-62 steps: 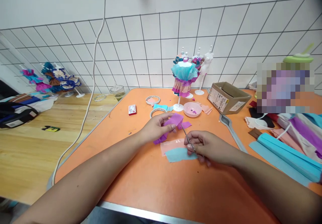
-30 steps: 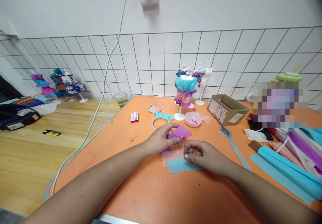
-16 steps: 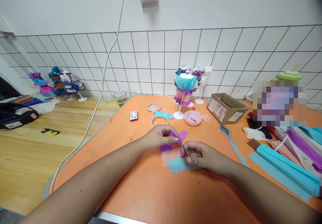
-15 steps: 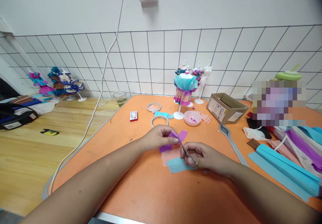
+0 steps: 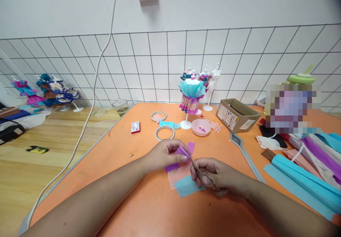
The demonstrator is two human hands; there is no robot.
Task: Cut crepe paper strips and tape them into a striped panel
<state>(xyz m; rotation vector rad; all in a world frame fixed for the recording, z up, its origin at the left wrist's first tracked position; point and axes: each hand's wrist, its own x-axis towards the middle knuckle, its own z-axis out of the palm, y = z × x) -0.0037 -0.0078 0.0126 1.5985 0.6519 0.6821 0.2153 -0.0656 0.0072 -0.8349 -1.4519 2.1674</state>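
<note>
My left hand (image 5: 162, 154) pinches a folded piece of purple crepe paper (image 5: 190, 147) just above the orange table (image 5: 149, 208). My right hand (image 5: 217, 176) is closed round small metal scissors (image 5: 196, 168), whose blades point up and left into the purple paper. Under both hands lie a pink paper piece (image 5: 176, 173) and a light blue paper piece (image 5: 186, 186), flat on the table.
Behind the hands stand a small mannequin in a paper dress (image 5: 190, 94), a pink dish (image 5: 200, 127), tape rings (image 5: 164, 132), a red box (image 5: 135, 127) and a cardboard box (image 5: 236, 114). Crepe paper rolls (image 5: 306, 176) lie right. A white cable (image 5: 87, 119) hangs left over the wooden bench (image 5: 32, 173).
The scissors' blades have moved up into the purple paper held by my left hand. Both hands have drifted slightly toward me, and the view has shifted a little to the right.
</note>
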